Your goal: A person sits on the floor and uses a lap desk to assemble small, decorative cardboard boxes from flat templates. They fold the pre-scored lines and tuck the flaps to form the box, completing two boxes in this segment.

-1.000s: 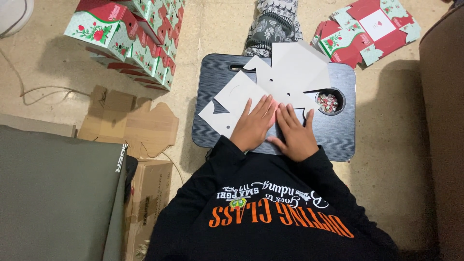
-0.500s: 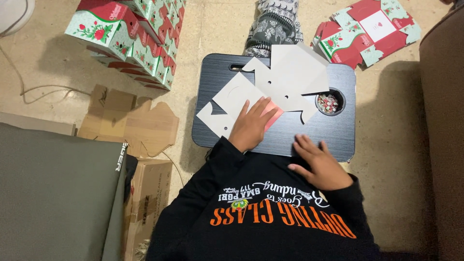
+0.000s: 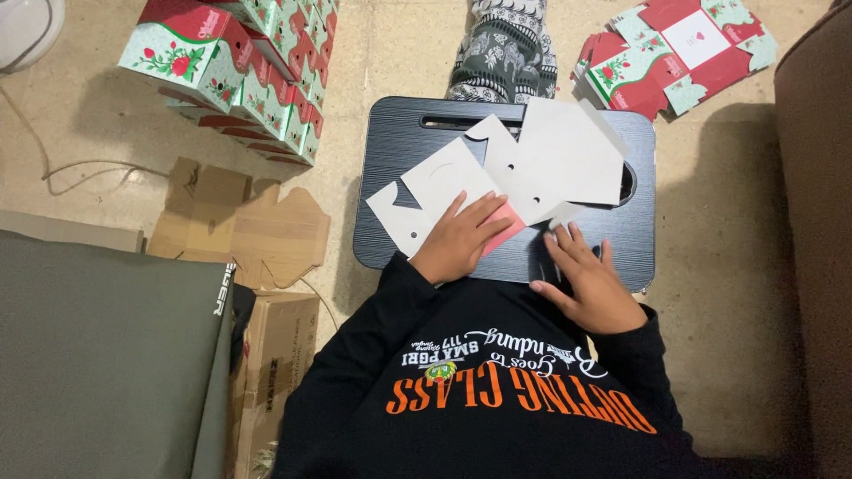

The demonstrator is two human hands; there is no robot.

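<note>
The left hand (image 3: pixel 460 239) presses flat, fingers together, on the white die-cut cardboard box blank (image 3: pixel 524 173) atop the black ribbed lap worktop (image 3: pixel 399 168); the right hand (image 3: pixel 590 284) rests open beside it, mid-fold.

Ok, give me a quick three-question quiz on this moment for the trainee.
1. True or false: the left hand presses on the flat white die-cut cardboard blank.
2. Where does the right hand rest? A) black ribbed lap tray B) stack of red-and-green folded boxes
3. Fill in: the blank lies on the ____ tray.

Key: 1 true; 2 A; 3 black.
</note>
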